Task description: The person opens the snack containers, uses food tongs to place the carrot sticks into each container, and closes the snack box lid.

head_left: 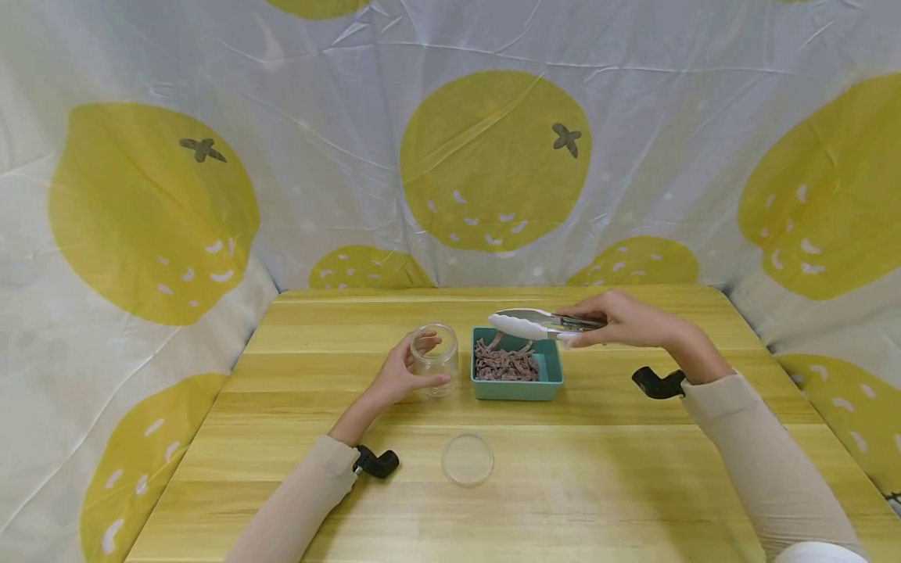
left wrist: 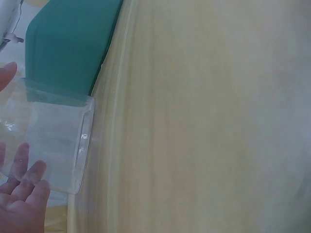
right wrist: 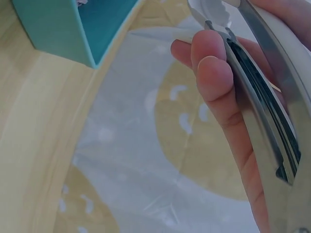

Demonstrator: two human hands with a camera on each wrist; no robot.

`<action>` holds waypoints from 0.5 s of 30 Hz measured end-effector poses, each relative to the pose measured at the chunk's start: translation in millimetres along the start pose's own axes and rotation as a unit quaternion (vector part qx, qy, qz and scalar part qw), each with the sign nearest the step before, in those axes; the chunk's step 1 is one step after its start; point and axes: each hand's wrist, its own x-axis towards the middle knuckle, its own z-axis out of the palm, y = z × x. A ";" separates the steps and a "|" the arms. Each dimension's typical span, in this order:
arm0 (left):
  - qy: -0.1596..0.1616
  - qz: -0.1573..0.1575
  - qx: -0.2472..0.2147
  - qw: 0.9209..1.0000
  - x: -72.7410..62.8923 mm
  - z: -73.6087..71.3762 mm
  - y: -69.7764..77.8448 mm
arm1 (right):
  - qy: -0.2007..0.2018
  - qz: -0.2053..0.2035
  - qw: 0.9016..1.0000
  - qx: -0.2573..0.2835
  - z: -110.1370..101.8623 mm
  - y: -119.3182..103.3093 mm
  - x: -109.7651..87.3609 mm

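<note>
My left hand (head_left: 398, 374) grips the side of a clear, lidless jar (head_left: 438, 377), thumb and fingers on opposite sides. Through the wall in the left wrist view, several fingertips show against the jar (left wrist: 53, 141). To its right, a teal rectangular container (head_left: 517, 389) holds a heap of pinkish-brown strips (head_left: 503, 363). Above that container, my right hand (head_left: 626, 320) holds tongs (head_left: 535, 322) with white tips pointing left. A strip (head_left: 496, 340) rises from the heap to just under the tips. In the right wrist view, fingers wrap the metal arms of the tongs (right wrist: 262, 107).
A clear round lid (head_left: 468, 460) lies on the wooden table (head_left: 563, 485) in front of the jar. Lemon-print cloth (head_left: 338, 156) hangs behind the table and along both sides. A black camera mount sits on each wrist.
</note>
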 end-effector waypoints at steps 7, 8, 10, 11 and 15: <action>-0.001 -0.001 -0.003 1.000 -0.2 0.1 -0.9 | 0.017 -0.011 1.000 0.001 -4.6 -3.4 1.4; 0.000 -0.002 -0.003 1.000 0.0 0.2 -1.0 | 0.019 -0.011 1.000 0.000 -5.3 -3.8 1.9; 0.001 -0.002 -0.003 1.000 0.0 0.1 -1.4 | 0.023 -0.009 1.000 0.000 -6.6 -5.9 3.1; 0.001 -0.001 -0.003 1.000 0.0 0.1 -1.4 | 0.024 -0.011 1.000 0.000 -7.2 -7.1 3.6; 0.001 -0.001 -0.007 1.000 0.1 0.5 -0.9 | 0.023 -0.010 1.000 0.011 -9.7 -11.9 5.5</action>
